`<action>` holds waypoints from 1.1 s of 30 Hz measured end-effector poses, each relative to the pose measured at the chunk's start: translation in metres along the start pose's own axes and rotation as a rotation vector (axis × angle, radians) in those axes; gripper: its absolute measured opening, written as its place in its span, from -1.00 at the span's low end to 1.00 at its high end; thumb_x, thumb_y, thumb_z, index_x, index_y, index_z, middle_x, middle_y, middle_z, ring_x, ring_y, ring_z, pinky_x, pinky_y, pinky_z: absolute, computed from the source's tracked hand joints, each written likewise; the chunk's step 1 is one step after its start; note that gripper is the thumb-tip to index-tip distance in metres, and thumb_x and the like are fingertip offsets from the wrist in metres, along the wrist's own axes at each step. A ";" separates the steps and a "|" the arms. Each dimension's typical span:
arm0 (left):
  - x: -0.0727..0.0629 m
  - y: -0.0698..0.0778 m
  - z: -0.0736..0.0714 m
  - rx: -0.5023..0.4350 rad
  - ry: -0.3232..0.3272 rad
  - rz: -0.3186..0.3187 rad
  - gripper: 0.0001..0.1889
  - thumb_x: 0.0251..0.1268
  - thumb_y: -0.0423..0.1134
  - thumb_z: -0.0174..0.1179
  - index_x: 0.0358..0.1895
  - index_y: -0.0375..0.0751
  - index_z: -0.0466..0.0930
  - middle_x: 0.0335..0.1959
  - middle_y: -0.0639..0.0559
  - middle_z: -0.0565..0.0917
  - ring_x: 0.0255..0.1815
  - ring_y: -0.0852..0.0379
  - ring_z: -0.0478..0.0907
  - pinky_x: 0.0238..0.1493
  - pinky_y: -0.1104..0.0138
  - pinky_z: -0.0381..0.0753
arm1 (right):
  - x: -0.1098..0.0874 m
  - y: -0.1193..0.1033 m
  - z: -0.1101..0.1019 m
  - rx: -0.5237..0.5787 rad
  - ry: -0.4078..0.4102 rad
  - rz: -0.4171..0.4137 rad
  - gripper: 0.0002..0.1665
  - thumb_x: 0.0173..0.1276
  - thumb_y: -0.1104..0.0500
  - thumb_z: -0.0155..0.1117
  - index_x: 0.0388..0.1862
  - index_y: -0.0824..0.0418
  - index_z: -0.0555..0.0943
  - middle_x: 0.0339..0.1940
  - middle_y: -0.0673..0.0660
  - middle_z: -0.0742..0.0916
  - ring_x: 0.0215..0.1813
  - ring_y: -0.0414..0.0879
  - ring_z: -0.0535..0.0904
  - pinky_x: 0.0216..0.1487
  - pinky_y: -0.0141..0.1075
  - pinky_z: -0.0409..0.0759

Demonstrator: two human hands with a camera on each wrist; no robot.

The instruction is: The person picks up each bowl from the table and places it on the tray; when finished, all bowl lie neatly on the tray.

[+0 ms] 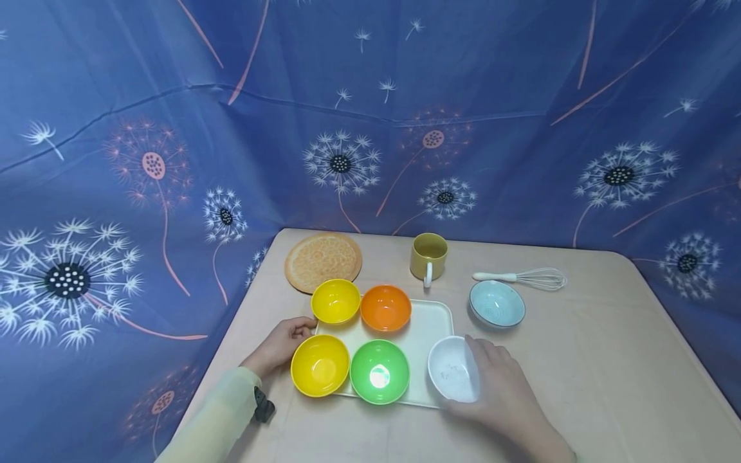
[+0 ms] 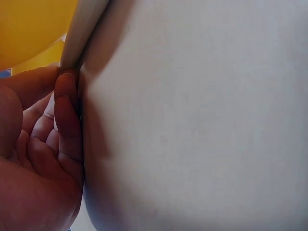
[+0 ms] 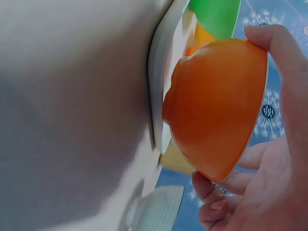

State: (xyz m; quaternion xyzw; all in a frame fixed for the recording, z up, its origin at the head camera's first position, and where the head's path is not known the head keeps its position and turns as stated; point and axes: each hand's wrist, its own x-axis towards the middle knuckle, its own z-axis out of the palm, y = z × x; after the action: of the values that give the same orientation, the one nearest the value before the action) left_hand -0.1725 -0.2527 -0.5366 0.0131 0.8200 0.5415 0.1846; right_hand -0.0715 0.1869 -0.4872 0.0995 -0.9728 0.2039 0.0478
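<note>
My left hand (image 1: 285, 342) pinches the left edge of a white rectangular tray (image 1: 425, 321); the left wrist view has the fingertips (image 2: 66, 91) right at the tray's rim. My right hand (image 1: 500, 386) grips a bowl (image 3: 216, 106) by its rim, thumb on one side and fingers opposite. That bowl is orange outside and looks white inside in the head view, low over the tray's right front corner. Also at the tray are two yellow bowls (image 1: 336, 301) on the left, an orange bowl (image 1: 386, 308) at the back and a green bowl (image 1: 379, 373) in front.
Behind the tray lies a round, pizza-like board (image 1: 323, 257), with a mustard-coloured mug (image 1: 429, 256) to its right. A pale blue bowl (image 1: 496, 303) and a whisk (image 1: 521, 278) are at the back right. Blue patterned cloth (image 1: 370, 128) hangs beyond the table.
</note>
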 end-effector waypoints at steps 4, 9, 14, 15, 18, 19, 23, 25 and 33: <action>0.001 -0.001 -0.001 -0.009 -0.008 -0.002 -0.63 0.48 -0.43 0.24 0.29 -0.30 0.59 -0.28 -0.04 0.62 -0.20 0.02 0.50 -0.03 0.24 0.50 | 0.002 -0.008 0.007 0.007 -0.029 -0.001 0.47 -0.28 -0.54 0.64 0.49 0.29 0.40 0.29 0.21 0.58 0.26 0.15 0.46 0.23 0.19 0.45; 0.002 -0.002 -0.001 -0.003 -0.005 -0.008 -0.63 0.48 -0.43 0.23 0.29 -0.30 0.59 -0.28 -0.03 0.61 -0.20 0.03 0.51 -0.05 0.24 0.51 | 0.004 -0.013 0.015 0.010 -0.041 -0.012 0.47 -0.30 -0.55 0.63 0.49 0.28 0.42 0.30 0.18 0.57 0.27 0.11 0.46 0.23 0.13 0.47; 0.003 -0.003 -0.001 0.010 -0.002 -0.005 -0.64 0.48 -0.43 0.23 0.28 -0.29 0.60 -0.29 -0.02 0.63 -0.21 0.04 0.52 -0.05 0.25 0.51 | 0.004 -0.014 0.021 0.004 -0.014 -0.053 0.46 -0.32 -0.52 0.65 0.47 0.29 0.44 0.28 0.17 0.58 0.24 0.09 0.47 0.20 0.11 0.48; 0.003 -0.003 -0.001 0.009 -0.002 -0.003 -0.65 0.48 -0.43 0.23 0.28 -0.29 0.60 -0.29 -0.03 0.63 -0.21 0.04 0.52 -0.05 0.26 0.51 | 0.004 -0.014 0.022 0.002 -0.009 -0.058 0.45 -0.32 -0.52 0.65 0.47 0.29 0.44 0.28 0.17 0.58 0.23 0.08 0.47 0.19 0.11 0.49; 0.004 -0.004 -0.001 0.011 -0.001 -0.003 -0.64 0.48 -0.42 0.24 0.28 -0.30 0.60 -0.28 -0.02 0.63 -0.23 0.05 0.52 -0.07 0.28 0.52 | 0.004 -0.013 0.025 -0.001 -0.002 -0.071 0.45 -0.32 -0.51 0.66 0.47 0.29 0.45 0.27 0.17 0.58 0.21 0.08 0.47 0.17 0.10 0.49; 0.004 -0.004 -0.001 0.012 0.000 -0.005 -0.64 0.47 -0.42 0.24 0.27 -0.30 0.60 -0.28 -0.02 0.64 -0.23 0.05 0.52 -0.08 0.29 0.52 | 0.004 -0.012 0.026 -0.002 -0.002 -0.074 0.46 -0.32 -0.51 0.66 0.47 0.29 0.45 0.27 0.16 0.58 0.21 0.07 0.47 0.17 0.09 0.49; 0.003 -0.002 0.000 0.021 0.006 -0.018 -0.63 0.45 -0.40 0.27 0.27 -0.28 0.60 -0.29 -0.03 0.64 -0.25 0.05 0.54 -0.09 0.31 0.53 | 0.003 -0.010 0.027 -0.005 -0.009 -0.078 0.47 -0.31 -0.52 0.65 0.49 0.29 0.43 0.28 0.14 0.58 0.20 0.05 0.45 0.17 0.07 0.49; 0.002 -0.001 0.001 0.026 0.012 -0.025 -0.63 0.45 -0.40 0.27 0.27 -0.27 0.61 -0.30 -0.03 0.64 -0.25 0.05 0.54 -0.08 0.31 0.53 | 0.003 -0.010 0.026 -0.003 -0.018 -0.073 0.47 -0.31 -0.52 0.65 0.50 0.27 0.42 0.29 0.13 0.57 0.19 0.03 0.44 0.16 0.05 0.49; 0.002 -0.001 0.002 0.035 0.027 -0.023 -0.65 0.46 -0.44 0.24 0.25 -0.26 0.63 -0.29 -0.02 0.65 -0.22 0.05 0.53 -0.04 0.27 0.53 | 0.002 -0.007 0.024 0.004 -0.036 -0.077 0.53 -0.38 -0.58 0.64 0.53 0.22 0.41 0.32 0.09 0.57 0.23 0.01 0.44 0.18 0.05 0.46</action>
State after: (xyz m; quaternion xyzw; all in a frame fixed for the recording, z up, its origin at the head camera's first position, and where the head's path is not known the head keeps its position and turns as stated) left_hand -0.1740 -0.2507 -0.5387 -0.0004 0.8318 0.5251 0.1797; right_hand -0.0737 0.1706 -0.5061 0.1409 -0.9685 0.2020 0.0377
